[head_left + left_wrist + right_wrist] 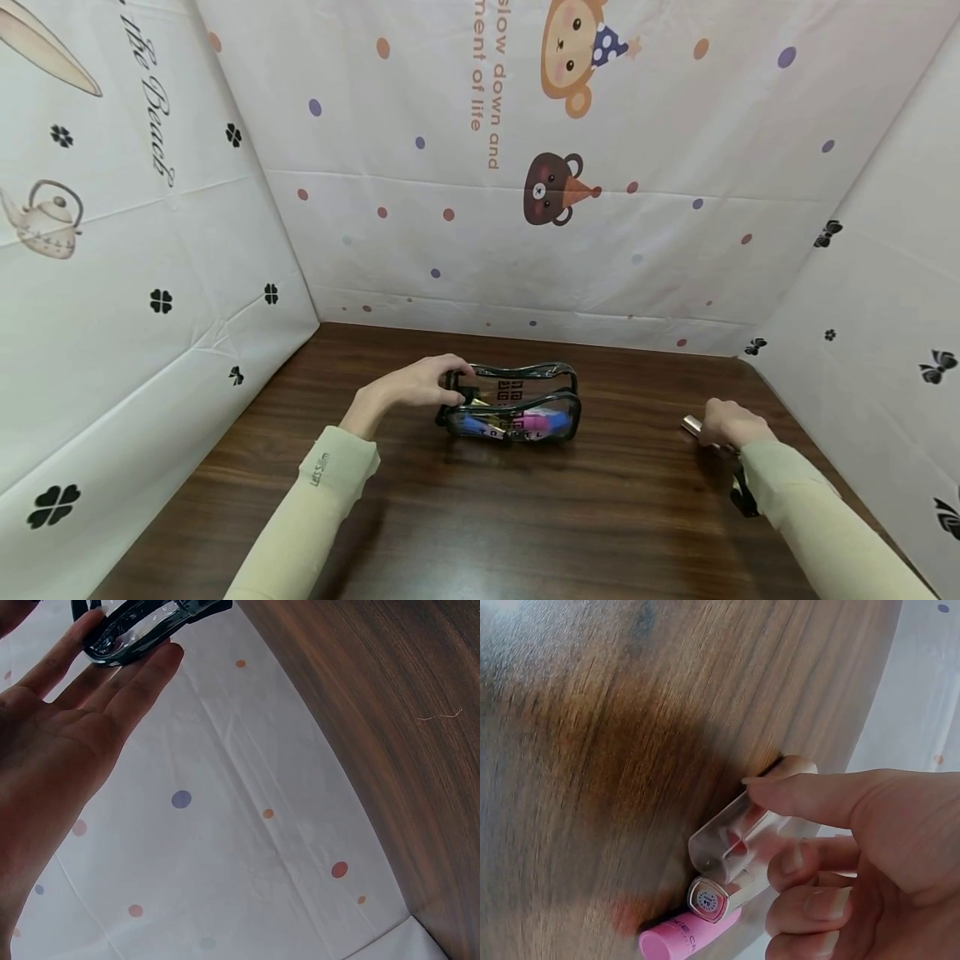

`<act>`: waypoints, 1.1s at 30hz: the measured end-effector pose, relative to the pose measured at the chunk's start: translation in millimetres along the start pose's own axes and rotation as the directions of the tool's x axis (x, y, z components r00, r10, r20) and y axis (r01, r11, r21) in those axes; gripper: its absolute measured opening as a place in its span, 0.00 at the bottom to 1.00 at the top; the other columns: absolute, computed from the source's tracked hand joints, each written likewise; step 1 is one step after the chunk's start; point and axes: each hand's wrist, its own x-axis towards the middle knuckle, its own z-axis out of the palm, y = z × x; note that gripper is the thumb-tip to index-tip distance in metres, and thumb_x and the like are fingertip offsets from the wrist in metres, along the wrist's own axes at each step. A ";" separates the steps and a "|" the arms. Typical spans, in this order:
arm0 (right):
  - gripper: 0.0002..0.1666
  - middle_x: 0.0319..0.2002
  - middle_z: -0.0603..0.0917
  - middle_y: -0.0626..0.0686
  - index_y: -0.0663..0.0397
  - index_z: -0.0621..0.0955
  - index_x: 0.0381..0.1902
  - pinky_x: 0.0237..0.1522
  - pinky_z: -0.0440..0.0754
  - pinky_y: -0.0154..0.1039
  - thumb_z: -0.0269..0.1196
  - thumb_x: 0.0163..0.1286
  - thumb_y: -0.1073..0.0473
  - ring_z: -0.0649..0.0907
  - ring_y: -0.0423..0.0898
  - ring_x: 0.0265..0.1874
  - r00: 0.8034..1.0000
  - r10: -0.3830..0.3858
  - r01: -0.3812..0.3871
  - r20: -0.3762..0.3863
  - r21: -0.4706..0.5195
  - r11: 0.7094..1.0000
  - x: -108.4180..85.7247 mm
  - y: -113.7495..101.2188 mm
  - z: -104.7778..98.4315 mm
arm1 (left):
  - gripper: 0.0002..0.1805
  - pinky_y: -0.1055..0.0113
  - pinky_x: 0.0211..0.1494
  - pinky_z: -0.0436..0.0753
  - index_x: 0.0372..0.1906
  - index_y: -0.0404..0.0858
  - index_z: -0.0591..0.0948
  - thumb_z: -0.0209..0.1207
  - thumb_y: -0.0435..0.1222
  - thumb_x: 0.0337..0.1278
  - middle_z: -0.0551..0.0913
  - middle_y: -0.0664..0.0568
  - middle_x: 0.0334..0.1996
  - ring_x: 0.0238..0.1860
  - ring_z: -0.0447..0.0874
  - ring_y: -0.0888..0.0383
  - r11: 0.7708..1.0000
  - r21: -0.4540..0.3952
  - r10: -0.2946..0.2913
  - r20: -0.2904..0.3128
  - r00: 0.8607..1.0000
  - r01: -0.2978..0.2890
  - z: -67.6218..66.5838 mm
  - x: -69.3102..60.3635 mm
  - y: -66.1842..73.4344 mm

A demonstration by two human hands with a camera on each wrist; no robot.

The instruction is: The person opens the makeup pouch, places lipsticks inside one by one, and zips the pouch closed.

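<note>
A clear zip pouch (551, 402) with black trim and lettering stands mid-table, with blue, pink and gold items inside. My left hand (416, 383) pinches its left end between thumb and fingers. In the left wrist view, the fingers lie against the pouch's dark trim (127, 658). Over at the right side of the table is my right hand (733, 425). Its thumb and curled fingers pinch a clear-capped lipstick (724, 844). Beside that lie a lipstick with a round "04" label (707, 898) and a pink tube (676, 939), both partly hidden.
The dark wooden tabletop (540, 508) is bordered by white printed cloth at the back (450, 242), left (187, 400) and right (870, 333). A black strap-like item (742, 496) shows under the right wrist.
</note>
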 end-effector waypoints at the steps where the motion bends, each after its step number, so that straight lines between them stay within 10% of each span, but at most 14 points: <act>1: 0.12 0.27 0.76 0.59 0.67 0.74 0.33 0.29 0.71 0.46 0.62 0.58 0.61 0.75 0.51 0.25 1.000 -0.008 0.008 -0.006 -0.001 1.000 -1.1 -0.6 -0.4 | 0.24 0.51 0.61 0.73 0.62 0.45 0.74 0.59 0.42 0.61 0.72 0.50 0.65 0.65 0.71 0.51 1.000 0.001 -0.002 0.000 1.000 0.002 -0.1 0.0 -0.1; 33: 0.11 0.23 0.83 0.51 0.55 0.83 0.24 0.25 0.71 0.40 0.65 0.61 0.55 0.78 0.45 0.23 0.980 -0.170 0.175 -0.104 0.045 0.984 -16.6 -47.1 -17.5 | 0.24 0.49 0.64 0.71 0.63 0.47 0.73 0.58 0.44 0.62 0.70 0.50 0.66 0.67 0.69 0.49 1.000 -0.006 -0.020 0.004 1.000 0.020 1.7 -1.0 -2.7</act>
